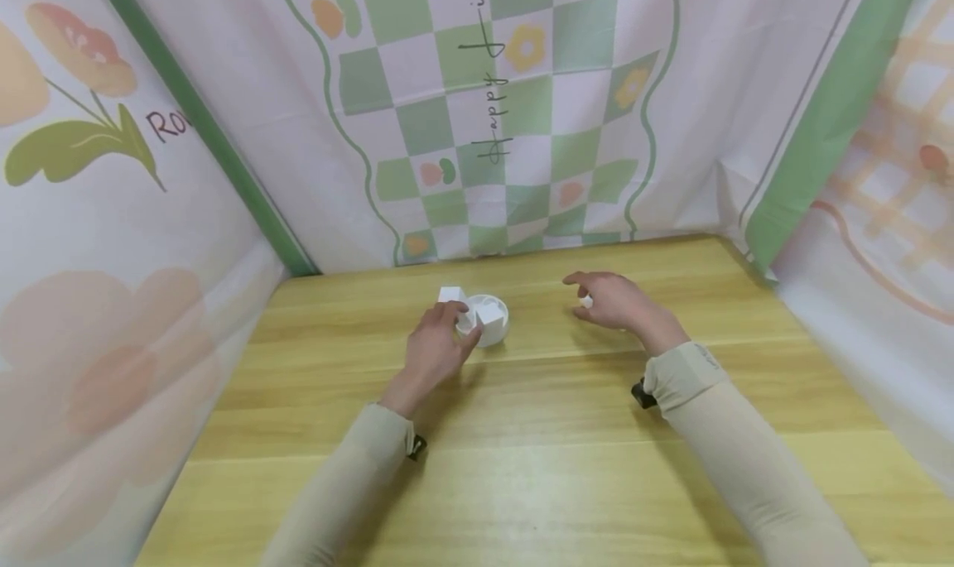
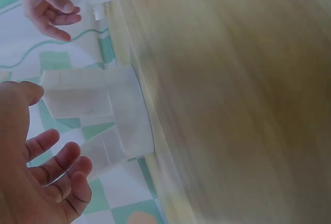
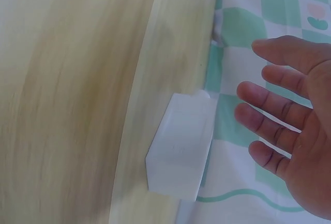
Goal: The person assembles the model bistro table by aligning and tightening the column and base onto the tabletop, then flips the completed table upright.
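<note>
In the head view, your left hand [image 1: 435,348] is at the round white dish [image 1: 495,333] near the middle of the frame, fingers and thumb parted around its left side; one white block [image 1: 489,310] stands at the dish and a second block [image 1: 450,292] shows beyond your fingers. Right of centre, your right hand [image 1: 617,300] hangs over a white piece [image 1: 586,301], mostly hidden, on the wooden surface [image 1: 522,443]. The left wrist view shows that left grip well open, thumb tip close to the end of the upper block, nothing held; whether it touches, you cannot tell. Both blocks jut leftward from the dish at centre. In the right wrist view, your right grip is loosely spread at the right edge, empty, apart from a faceted white block [image 3: 178,146] on the surface at lower centre. The step in hand looks like handling blocks at the dish; a next move with the right hand would call for lowering it and closing thumb and fingers across that faceted block.
</note>
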{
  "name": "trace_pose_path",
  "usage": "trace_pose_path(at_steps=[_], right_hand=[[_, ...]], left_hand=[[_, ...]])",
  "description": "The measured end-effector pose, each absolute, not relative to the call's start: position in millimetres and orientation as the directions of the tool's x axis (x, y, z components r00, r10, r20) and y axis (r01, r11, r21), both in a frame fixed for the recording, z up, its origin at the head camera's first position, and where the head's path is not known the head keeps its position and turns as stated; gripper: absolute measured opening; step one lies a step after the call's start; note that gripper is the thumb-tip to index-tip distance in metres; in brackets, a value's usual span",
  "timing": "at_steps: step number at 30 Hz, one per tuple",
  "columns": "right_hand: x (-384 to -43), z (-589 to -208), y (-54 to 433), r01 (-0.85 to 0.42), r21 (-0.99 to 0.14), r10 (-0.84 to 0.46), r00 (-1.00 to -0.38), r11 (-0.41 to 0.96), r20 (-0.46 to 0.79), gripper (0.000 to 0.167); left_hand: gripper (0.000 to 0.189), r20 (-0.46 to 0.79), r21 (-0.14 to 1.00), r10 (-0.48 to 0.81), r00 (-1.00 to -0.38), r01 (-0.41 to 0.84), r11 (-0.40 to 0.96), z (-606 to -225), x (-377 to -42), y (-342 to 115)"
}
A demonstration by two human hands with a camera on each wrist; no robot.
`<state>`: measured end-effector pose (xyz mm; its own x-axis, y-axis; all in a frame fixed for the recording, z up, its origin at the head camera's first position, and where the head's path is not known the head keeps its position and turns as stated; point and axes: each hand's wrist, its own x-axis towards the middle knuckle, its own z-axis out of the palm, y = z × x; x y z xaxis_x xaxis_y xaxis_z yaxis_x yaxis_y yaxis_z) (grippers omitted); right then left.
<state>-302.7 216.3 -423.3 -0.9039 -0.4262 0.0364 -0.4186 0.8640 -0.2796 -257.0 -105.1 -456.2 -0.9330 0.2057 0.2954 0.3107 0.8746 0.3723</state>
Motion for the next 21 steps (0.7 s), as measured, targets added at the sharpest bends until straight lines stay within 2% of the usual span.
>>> trace_pose_path(at_steps=[10, 21], right_hand=[[-297.6, -422.7, 227.1, -0.397, -0.279, -0.404, -0.914, 0.875, 0.034, 0.052], [-294.9, -423.2, 241.1, -0.388, -0.272, -0.390, -0.920, 0.881, 0.051, 0.054]], left_hand=[[0.052, 0.278, 0.349, 0.234, -0.932, 0.325, 0.879, -457.1, -259.5, -98.8], [0.043, 0.340, 0.306, 0.295, -0.893, 0.402, 0.863, -457.2, -263.6, -96.7]])
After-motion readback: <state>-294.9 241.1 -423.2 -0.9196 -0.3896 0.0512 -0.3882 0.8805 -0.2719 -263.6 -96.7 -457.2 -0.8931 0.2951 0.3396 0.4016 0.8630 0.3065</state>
